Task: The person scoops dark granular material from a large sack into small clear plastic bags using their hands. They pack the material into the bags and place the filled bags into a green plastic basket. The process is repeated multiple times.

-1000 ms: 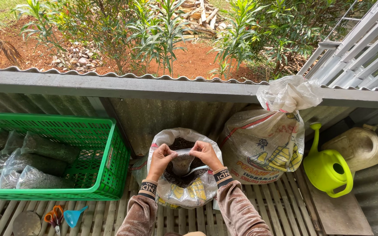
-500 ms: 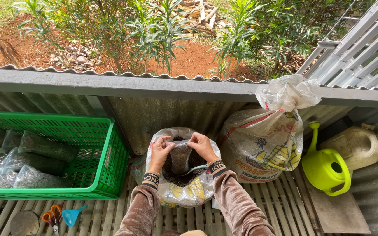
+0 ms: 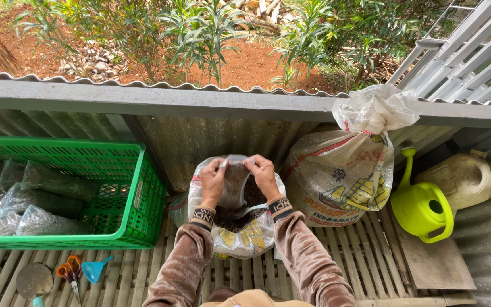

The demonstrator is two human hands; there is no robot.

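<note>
**Hands at the mouth of a small clear bag, over an open sack of soil**

Hands first: our left hand (image 3: 213, 181) and right hand (image 3: 262, 175) each pinch one side of a small clear plastic bag (image 3: 235, 185), holding its mouth apart at the top. That bag hangs just above the open sack of dark soil (image 3: 240, 219), which stands on the slatted floor (image 3: 365, 256) between our forearms. We judge the small bag only partly filled; dark soil shows through its lower part, though we cannot tell how much.

To our left, a green crate (image 3: 137, 199) already holds several filled clear bags (image 3: 46, 199) lying on their sides, with room left toward its right end. So some bags look done, and this one is not yet with them.

On our right a larger printed sack (image 3: 342, 182), knotted at the top, stands touching the open sack. Beyond it sit a lime watering can (image 3: 421, 207) and a pale jug (image 3: 464, 179). Near the left edge lie orange-handled scissors (image 3: 70, 272) and a blue funnel (image 3: 95, 268). A corrugated metal wall (image 3: 211, 133) closes the front; free floor lies mostly toward us.
</note>
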